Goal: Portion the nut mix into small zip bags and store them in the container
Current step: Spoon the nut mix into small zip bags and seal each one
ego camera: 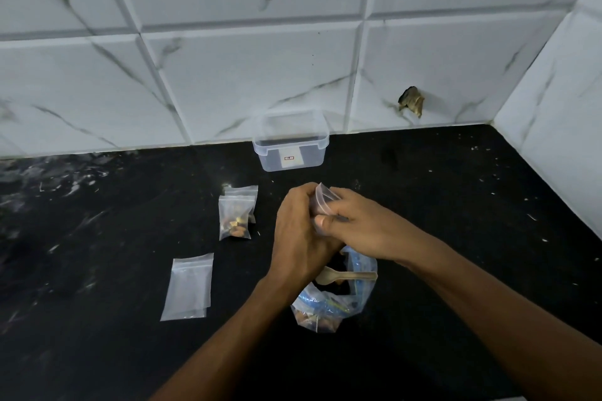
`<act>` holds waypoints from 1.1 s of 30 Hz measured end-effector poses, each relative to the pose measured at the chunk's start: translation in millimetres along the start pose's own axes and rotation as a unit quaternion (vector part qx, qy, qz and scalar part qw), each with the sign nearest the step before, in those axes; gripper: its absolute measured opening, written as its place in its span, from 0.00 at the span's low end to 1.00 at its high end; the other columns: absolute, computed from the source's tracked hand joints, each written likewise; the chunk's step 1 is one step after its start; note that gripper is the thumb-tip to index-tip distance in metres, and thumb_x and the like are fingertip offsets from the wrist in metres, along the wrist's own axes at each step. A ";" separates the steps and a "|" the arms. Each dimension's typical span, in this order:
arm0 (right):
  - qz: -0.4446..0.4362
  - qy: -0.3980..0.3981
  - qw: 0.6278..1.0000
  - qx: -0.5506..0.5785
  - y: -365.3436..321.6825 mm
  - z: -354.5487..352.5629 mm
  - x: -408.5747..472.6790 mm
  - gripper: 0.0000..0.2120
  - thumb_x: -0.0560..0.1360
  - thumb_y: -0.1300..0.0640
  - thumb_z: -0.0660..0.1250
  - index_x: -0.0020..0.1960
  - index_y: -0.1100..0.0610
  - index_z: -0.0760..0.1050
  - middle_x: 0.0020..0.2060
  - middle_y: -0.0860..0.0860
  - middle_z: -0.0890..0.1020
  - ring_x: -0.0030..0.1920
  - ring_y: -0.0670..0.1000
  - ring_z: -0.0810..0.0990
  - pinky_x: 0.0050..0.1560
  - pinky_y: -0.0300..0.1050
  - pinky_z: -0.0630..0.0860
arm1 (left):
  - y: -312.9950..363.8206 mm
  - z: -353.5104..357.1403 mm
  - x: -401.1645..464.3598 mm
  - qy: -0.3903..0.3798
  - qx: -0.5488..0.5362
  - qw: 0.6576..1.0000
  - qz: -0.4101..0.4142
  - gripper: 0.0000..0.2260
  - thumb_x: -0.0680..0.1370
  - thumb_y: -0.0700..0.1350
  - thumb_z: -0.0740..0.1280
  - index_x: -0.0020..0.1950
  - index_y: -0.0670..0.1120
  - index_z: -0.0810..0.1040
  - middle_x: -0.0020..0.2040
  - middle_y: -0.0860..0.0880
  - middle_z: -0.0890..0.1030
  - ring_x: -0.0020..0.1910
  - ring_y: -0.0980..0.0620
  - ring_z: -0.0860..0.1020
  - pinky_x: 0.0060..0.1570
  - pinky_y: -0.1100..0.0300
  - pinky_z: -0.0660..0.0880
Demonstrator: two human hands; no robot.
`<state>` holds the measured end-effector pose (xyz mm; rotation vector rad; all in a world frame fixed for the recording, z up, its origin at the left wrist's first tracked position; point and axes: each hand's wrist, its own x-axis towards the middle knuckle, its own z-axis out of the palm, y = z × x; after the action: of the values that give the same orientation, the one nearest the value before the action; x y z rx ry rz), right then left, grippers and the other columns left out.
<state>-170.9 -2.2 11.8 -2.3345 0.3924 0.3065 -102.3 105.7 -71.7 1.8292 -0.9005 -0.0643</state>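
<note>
Both hands hold one small clear zip bag (322, 200) above the black counter. My left hand (298, 234) grips its left side and my right hand (355, 221) pinches its right side with thumb and fingers. Below them stands the large open bag of nut mix (329, 303) with a wooden spoon (345, 276) lying across its mouth. Two filled small bags (236, 213) lie left of my hands, one overlapping the other. Empty small bags (189, 286) lie stacked further left and nearer. The clear plastic container (291, 140), lidless, stands against the tiled wall.
The black counter (97, 221) runs from the marble-tiled back wall (228, 58) to a side wall (560, 107) at the right. A broken hole (411, 101) shows in the back tile near the corner. White specks dot the counter.
</note>
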 end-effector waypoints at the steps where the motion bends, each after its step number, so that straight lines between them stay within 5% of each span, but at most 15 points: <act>1: 0.005 0.006 1.000 -0.022 0.0 1.3 0.6 0.15 0.81 0.48 0.58 0.63 0.52 0.76 0.77 0.52 0.57 0.73 0.55 0.63 0.69 0.51 0.64 | 1.8 0.0 -0.4 0.004 0.015 1.000 0.008 0.27 0.67 0.53 0.74 0.61 0.57 0.66 0.54 0.56 0.75 0.53 0.54 0.77 0.53 0.51 0.77; 6: 0.028 0.007 0.995 -0.100 -5.1 3.4 -2.3 0.17 0.82 0.46 0.54 0.66 0.49 0.73 0.79 0.50 0.49 0.76 0.56 0.54 0.71 0.56 0.59 | 0.7 -0.4 -4.9 0.009 0.023 1.000 -0.008 0.25 0.68 0.52 0.74 0.61 0.55 0.67 0.54 0.56 0.77 0.56 0.53 0.78 0.60 0.41 0.74; 9: 0.009 -0.012 0.997 -0.073 -5.6 4.0 -5.2 0.20 0.80 0.40 0.54 0.69 0.43 0.69 0.78 0.51 0.51 0.77 0.56 0.53 0.71 0.57 0.59 | 0.0 -4.4 -8.1 0.029 -0.031 0.999 -0.029 0.18 0.72 0.52 0.71 0.59 0.54 0.71 0.52 0.54 0.81 0.52 0.54 0.80 0.53 0.45 0.78; 12: -0.053 0.057 0.995 0.064 -0.7 0.5 -10.7 0.13 0.78 0.43 0.61 0.61 0.43 0.73 0.66 0.46 0.71 0.66 0.46 0.70 0.60 0.47 0.70 | -1.5 -13.3 -9.1 0.044 -0.086 0.993 -0.070 0.18 0.71 0.49 0.76 0.57 0.54 0.73 0.49 0.55 0.81 0.49 0.57 0.81 0.46 0.59 0.79; 14: -0.047 0.133 0.982 0.122 9.0 -2.6 -13.1 0.10 0.77 0.46 0.64 0.57 0.44 0.73 0.55 0.43 0.75 0.55 0.41 0.76 0.50 0.39 0.74 | -7.3 -22.1 -11.4 0.048 -0.094 0.991 -0.082 0.21 0.70 0.52 0.78 0.58 0.56 0.72 0.50 0.56 0.80 0.49 0.58 0.80 0.47 0.63 0.77; 18: 0.017 0.082 0.988 -0.128 43.2 15.6 -12.3 0.09 0.77 0.48 0.66 0.57 0.47 0.74 0.50 0.44 0.76 0.47 0.42 0.76 0.46 0.38 0.74 | -20.8 -42.1 -26.7 -0.032 -0.111 0.988 -0.102 0.25 0.68 0.55 0.78 0.60 0.62 0.70 0.55 0.62 0.77 0.57 0.57 0.78 0.52 0.58 0.79; 23: 0.015 0.011 0.941 -0.338 77.0 59.9 -4.0 0.07 0.77 0.54 0.65 0.55 0.51 0.77 0.50 0.49 0.77 0.49 0.48 0.76 0.50 0.45 0.76 | -23.7 -51.8 -49.3 -0.129 -0.141 0.973 -0.132 0.27 0.66 0.47 0.77 0.62 0.55 0.70 0.53 0.72 0.74 0.57 0.67 0.76 0.49 0.72 0.75; 28: -0.005 0.034 0.936 -0.351 84.9 66.7 4.1 0.08 0.78 0.57 0.64 0.56 0.51 0.76 0.49 0.49 0.79 0.51 0.50 0.76 0.54 0.48 0.75 | -34.9 -57.2 -60.5 -0.160 -0.146 0.965 -0.146 0.26 0.67 0.56 0.77 0.62 0.59 0.73 0.58 0.59 0.77 0.60 0.54 0.78 0.53 0.63 0.77; 33: -0.017 0.102 0.927 -0.360 84.8 66.8 11.0 0.09 0.78 0.58 0.64 0.57 0.51 0.75 0.49 0.49 0.79 0.50 0.50 0.75 0.51 0.45 0.72 | -38.5 -54.6 -63.3 -0.183 -0.178 0.952 -0.168 0.25 0.67 0.57 0.75 0.62 0.63 0.72 0.59 0.61 0.77 0.62 0.55 0.77 0.54 0.61 0.77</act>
<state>-198.6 -14.9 -92.3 -3.1107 0.3785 0.2090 -102.7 193.0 -101.0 1.6327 -0.7564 -0.7541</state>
